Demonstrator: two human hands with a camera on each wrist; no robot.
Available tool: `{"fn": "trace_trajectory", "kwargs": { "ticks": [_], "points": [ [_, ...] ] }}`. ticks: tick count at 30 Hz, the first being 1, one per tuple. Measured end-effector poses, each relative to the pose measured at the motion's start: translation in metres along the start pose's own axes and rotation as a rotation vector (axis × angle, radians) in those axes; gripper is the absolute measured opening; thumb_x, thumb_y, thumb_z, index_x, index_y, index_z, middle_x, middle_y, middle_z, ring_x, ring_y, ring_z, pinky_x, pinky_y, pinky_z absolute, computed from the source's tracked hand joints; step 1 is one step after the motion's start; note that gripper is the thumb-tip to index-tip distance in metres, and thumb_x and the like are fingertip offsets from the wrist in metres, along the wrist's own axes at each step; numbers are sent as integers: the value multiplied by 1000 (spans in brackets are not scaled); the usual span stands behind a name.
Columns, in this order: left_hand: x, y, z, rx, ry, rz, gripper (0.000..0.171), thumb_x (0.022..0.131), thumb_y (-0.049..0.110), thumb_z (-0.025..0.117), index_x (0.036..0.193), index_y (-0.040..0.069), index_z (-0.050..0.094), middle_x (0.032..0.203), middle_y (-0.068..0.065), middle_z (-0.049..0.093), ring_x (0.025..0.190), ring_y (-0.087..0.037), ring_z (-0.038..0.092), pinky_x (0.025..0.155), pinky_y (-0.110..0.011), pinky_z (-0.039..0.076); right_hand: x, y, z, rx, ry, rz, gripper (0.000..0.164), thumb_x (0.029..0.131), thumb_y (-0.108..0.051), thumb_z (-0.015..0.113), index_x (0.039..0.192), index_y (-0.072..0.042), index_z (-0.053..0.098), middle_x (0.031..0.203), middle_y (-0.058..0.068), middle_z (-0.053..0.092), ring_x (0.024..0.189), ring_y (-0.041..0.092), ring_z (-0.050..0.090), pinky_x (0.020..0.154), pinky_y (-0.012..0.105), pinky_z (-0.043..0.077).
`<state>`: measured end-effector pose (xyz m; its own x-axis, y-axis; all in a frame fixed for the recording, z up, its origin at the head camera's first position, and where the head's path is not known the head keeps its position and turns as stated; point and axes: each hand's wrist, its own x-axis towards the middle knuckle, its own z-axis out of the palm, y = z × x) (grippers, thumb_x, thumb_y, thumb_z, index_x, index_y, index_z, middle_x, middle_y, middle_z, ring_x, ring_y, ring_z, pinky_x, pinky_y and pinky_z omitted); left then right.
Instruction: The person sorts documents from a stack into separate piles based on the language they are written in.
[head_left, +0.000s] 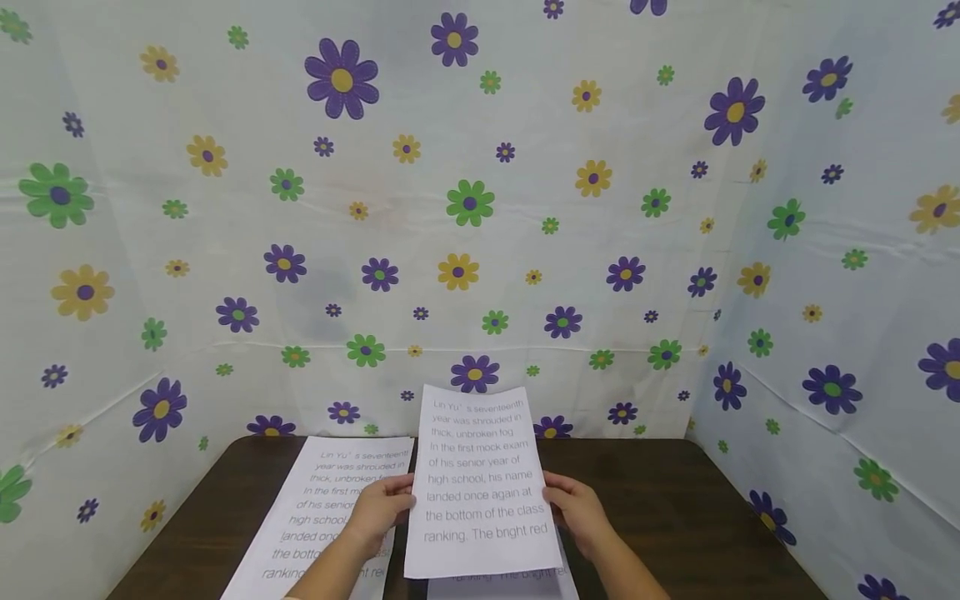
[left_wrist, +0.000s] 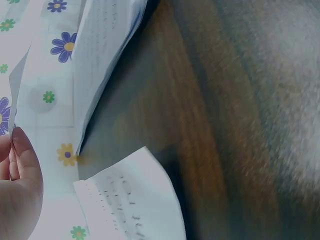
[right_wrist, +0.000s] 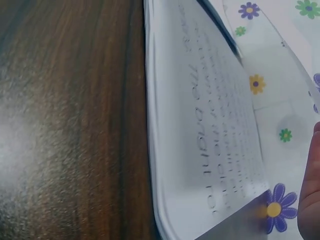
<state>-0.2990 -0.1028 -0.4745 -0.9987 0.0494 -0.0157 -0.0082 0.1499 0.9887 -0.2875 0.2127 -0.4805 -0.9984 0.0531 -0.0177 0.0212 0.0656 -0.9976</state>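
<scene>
Print fills the front of the raised paper (head_left: 480, 483), large enough to read from here: "Lin Yu's seventeenth year was shrouded in thick, unbroken fog", then "In the first mock exam of his senior year of high school, his name landed once again at the bottom of the class ranking. The bright red", where the lines stop. It is tilted up above the dark wood-grain table (head_left: 675, 517), face toward the person. The left hand (head_left: 382, 508) pinches its left edge, the right hand (head_left: 576, 507) its right edge, thumb and fingers nearly closed on each side.

Beneath the raised paper lies a lower pile (head_left: 510, 588), several sheets thick, "ranking. The bright red" peeking out below. To the left of the raised paper, other pages (head_left: 300, 517) lie flat with the same opening words, some lines covered by the left hand and forearm (head_left: 337, 567). Behind the raised paper hangs white cloth (head_left: 525, 250) with purple, green and yellow flowers (head_left: 341, 79).
</scene>
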Motion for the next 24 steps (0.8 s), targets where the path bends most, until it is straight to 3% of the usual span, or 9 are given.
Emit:
{"fn": "trace_trajectory", "kwargs": {
  "ticks": [14,24],
  "points": [
    [-4,15,-22,0,58,10,46,85,3,61,129,-8,56,103,-12,64,90,-16,66,84,-36,60,-5,-20,16,-77,-15,-18,48,95,-19,60,136,4,53,113,15,69,82,17,66,74,31,59],
    [-6,21,-42,-34,107,-9,46,85,0,60,130,-9,55,104,-12,63,91,-17,63,84,-37,59,-3,-29,35,-28,-70,-56,49,96,-16,58,138,6,50,111,15,70,82,17,69,73,32,60]
  ]
}}
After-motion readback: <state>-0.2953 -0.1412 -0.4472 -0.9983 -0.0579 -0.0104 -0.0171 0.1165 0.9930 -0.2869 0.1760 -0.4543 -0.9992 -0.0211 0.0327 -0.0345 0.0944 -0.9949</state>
